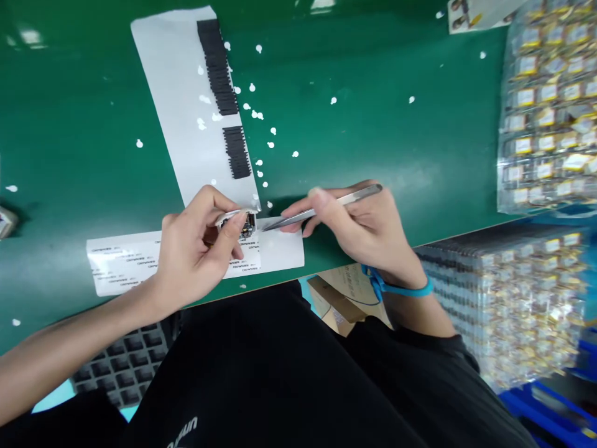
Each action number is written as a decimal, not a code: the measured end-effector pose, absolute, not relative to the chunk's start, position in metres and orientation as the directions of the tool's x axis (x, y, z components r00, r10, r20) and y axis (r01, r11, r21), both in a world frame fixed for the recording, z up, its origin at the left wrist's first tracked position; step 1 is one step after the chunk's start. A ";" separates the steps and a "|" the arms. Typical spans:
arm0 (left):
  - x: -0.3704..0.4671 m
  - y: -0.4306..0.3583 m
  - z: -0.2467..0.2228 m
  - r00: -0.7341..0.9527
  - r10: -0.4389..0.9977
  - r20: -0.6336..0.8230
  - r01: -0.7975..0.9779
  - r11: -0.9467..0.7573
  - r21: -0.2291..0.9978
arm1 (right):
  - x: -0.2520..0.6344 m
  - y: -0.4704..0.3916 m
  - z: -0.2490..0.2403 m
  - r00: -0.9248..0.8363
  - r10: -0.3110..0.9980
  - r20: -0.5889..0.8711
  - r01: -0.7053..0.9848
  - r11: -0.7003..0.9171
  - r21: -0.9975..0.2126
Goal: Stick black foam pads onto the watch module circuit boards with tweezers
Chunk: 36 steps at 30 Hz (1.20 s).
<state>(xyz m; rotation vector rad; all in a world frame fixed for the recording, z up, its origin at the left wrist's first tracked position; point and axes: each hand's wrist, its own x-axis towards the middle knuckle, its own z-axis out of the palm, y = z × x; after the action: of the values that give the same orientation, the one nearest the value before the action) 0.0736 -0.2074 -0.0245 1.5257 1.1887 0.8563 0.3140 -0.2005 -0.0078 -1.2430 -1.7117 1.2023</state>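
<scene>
My left hand (198, 249) grips a small white-cased device (247, 225) with dark electronic parts showing on its open face. Metal tweezers (326, 207) lie in my right hand (357, 224), their tips pointing left, close to the device. Beneath both hands is a printed white backing strip (124, 261). Beyond them a larger white sheet (163, 81) carries rows of thin black strips (218, 68). Small white round tabs (252, 87) are scattered over the sheet and the green table.
Clear trays of small parts (545, 118) stand at the right edge of the green table (373, 143), with a tall tray stack (513, 298) below. A cardboard box (338, 298) and a dark compartment tray (125, 367) sit below the table's near edge.
</scene>
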 end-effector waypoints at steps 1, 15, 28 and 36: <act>0.075 -0.208 -0.026 0.253 0.967 -0.034 0.269 -0.036 0.962 | 0.314 -0.202 -0.011 -0.305 0.952 -0.004 0.312 0.096 -0.945; 0.079 -0.210 -0.028 0.220 0.974 0.047 0.285 -0.111 0.952 | 0.308 -0.196 -0.014 -0.400 0.908 -0.121 0.222 -0.032 -0.974; 0.078 -0.206 -0.024 0.250 0.968 0.032 0.221 -0.089 0.971 | 0.310 -0.182 -0.016 -0.222 0.975 0.015 -0.153 -0.019 -0.988; 0.062 -0.189 -0.003 0.526 0.842 -0.121 -0.064 0.182 0.981 | 0.278 -0.185 -0.011 -0.194 0.956 0.221 -0.199 0.182 -0.963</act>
<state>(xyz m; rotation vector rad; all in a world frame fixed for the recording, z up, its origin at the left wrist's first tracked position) 0.0624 -0.1890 -0.0031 1.2260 0.7983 0.7462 0.2777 -0.1847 -0.0111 -0.8158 -1.3167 1.2870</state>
